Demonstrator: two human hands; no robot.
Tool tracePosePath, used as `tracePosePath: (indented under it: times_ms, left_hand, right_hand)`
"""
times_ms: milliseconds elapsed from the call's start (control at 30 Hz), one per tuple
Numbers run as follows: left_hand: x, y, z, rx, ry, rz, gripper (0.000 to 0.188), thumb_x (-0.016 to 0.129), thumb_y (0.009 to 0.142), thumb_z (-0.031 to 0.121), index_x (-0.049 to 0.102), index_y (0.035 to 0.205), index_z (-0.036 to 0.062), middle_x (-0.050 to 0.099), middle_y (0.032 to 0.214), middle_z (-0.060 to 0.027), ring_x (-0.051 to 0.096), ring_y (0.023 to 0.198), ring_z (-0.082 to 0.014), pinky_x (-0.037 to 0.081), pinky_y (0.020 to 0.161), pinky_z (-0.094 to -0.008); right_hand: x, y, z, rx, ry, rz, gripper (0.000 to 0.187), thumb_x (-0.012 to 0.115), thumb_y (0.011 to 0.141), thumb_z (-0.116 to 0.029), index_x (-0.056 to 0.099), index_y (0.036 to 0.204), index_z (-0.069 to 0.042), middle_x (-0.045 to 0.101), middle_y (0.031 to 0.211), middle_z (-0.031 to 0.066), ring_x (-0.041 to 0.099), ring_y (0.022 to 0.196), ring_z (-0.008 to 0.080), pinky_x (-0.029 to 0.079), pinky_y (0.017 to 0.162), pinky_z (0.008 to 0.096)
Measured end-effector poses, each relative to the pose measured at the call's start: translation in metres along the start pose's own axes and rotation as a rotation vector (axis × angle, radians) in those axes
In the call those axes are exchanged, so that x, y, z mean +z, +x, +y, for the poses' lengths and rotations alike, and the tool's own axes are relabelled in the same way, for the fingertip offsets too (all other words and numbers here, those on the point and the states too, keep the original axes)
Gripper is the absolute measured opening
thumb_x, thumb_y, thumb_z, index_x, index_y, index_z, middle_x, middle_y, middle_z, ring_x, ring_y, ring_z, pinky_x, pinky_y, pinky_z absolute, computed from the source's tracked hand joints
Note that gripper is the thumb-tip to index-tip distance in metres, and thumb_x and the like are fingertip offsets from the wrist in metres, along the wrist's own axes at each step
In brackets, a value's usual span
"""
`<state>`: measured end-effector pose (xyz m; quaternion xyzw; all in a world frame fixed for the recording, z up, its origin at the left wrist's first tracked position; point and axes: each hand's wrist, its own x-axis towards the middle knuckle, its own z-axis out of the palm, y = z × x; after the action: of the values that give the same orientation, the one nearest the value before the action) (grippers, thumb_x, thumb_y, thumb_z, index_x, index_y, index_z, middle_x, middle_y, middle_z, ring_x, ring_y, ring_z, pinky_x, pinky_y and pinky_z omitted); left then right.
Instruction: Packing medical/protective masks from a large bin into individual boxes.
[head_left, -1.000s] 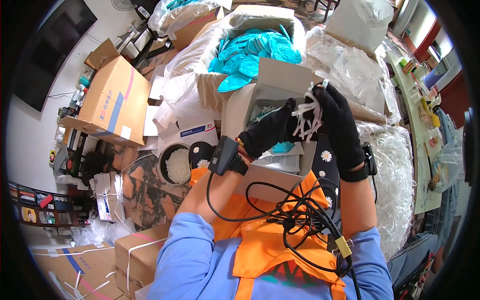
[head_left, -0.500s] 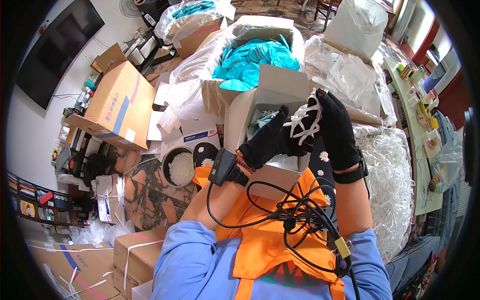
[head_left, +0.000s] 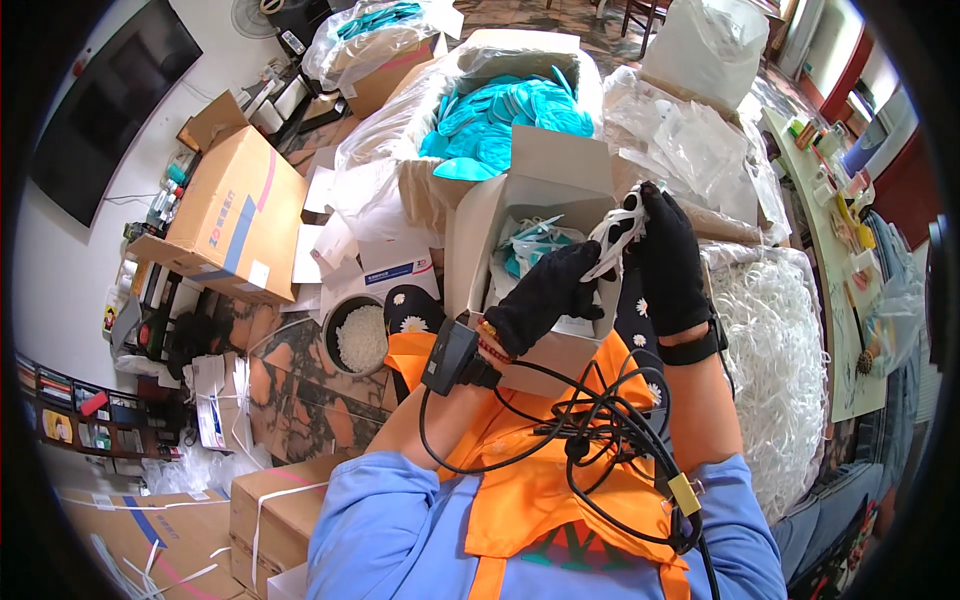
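In a black glove, my right hand point(head_left: 672, 260) grips a bunch of white straps point(head_left: 622, 232) at its upper end. My left hand point(head_left: 545, 295), gloved in black too, has its fingers closed around the lower end of the same bunch. Both hands are over the right side of an open pale carton point(head_left: 475, 245) in front of me. Inside that carton lie teal pieces with white straps point(head_left: 535, 240), partly covered by my left hand. Behind it, a bigger plastic-lined box holds a heap of rounded teal pieces point(head_left: 500, 115).
A large bag of white straps point(head_left: 770, 370) stands at my right. To the left are a bucket of white bits point(head_left: 362, 338) and a tall brown carton point(head_left: 235, 205). Tangled black cable point(head_left: 580, 440) hangs across my orange apron point(head_left: 520, 500). A long table point(head_left: 830, 290) runs along the right.
My left hand has dropped slightly down and left, its raised thumb now lowered. The straps, spread out before, are gathered into a narrower bunch between my hands. More of the carton's contents shows.
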<state>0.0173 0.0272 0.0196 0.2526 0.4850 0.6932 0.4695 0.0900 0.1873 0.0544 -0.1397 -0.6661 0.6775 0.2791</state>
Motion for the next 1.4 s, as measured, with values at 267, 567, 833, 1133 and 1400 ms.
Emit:
tracePosePath:
  times_ms: [267, 567, 833, 1133, 1400]
  left_hand:
    - [-0.007, -0.021, -0.001, -0.031, 0.314, -0.053, 0.036, 0.044, 0.099, 0.032, 0.059, 0.112, 0.0016, 0.057, 0.084, -0.004, 0.06, 0.072, -0.0111, 0.054, 0.063, -0.0291]
    - [-0.033, -0.029, 0.004, -0.003, 0.228, 0.165, 0.032, 0.045, 0.098, 0.028, 0.056, 0.112, 0.0018, 0.057, 0.083, -0.0062, 0.054, 0.06, -0.012, 0.05, 0.06, -0.0274]
    - [-0.038, -0.023, 0.012, 0.155, 0.844, -0.025, 0.043, 0.06, 0.084, 0.002, 0.052, 0.125, 0.0009, 0.061, 0.096, -0.0163, 0.062, 0.076, -0.0298, 0.053, 0.07, -0.0364]
    - [-0.035, -0.026, 0.037, 0.23, 0.83, -0.033, 0.029, 0.057, 0.093, 0.014, 0.059, 0.117, -0.0004, 0.066, 0.093, -0.0072, 0.06, 0.08, -0.0092, 0.051, 0.068, -0.0268]
    - [-0.049, -0.029, 0.023, 0.357, 0.818, -0.084, 0.039, 0.054, 0.095, 0.036, 0.06, 0.108, 0.0003, 0.059, 0.081, -0.0025, 0.058, 0.064, -0.0118, 0.051, 0.054, -0.0262]
  right_hand:
    - [-0.013, -0.005, 0.028, -0.105, -0.216, 0.064, 0.02, 0.055, 0.094, -0.011, 0.058, 0.112, -0.003, 0.062, 0.093, 0.0051, 0.061, 0.083, 0.0145, 0.05, 0.072, 0.0266]
    - [-0.036, 0.001, 0.011, 0.219, 0.279, 0.143, 0.022, 0.063, 0.09, -0.024, 0.06, 0.098, -0.004, 0.061, 0.087, 0.0033, 0.056, 0.075, 0.0094, 0.046, 0.063, 0.0242]
    - [0.01, -0.009, -0.013, -0.315, -0.147, -0.119, 0.043, 0.071, 0.082, -0.011, 0.054, 0.12, -0.003, 0.062, 0.11, 0.0079, 0.057, 0.105, 0.017, 0.045, 0.091, 0.0302]
    - [0.033, -0.031, -0.012, 0.446, -0.127, -0.723, 0.031, 0.068, 0.087, -0.02, 0.06, 0.112, -0.003, 0.065, 0.088, 0.0035, 0.059, 0.073, 0.0077, 0.047, 0.062, 0.0244]
    - [0.016, -0.046, -0.006, 0.474, -0.084, -0.63, 0.03, 0.057, 0.095, -0.033, 0.067, 0.092, -0.004, 0.05, 0.065, -0.0072, 0.042, 0.058, 0.0016, 0.033, 0.052, 0.0187]
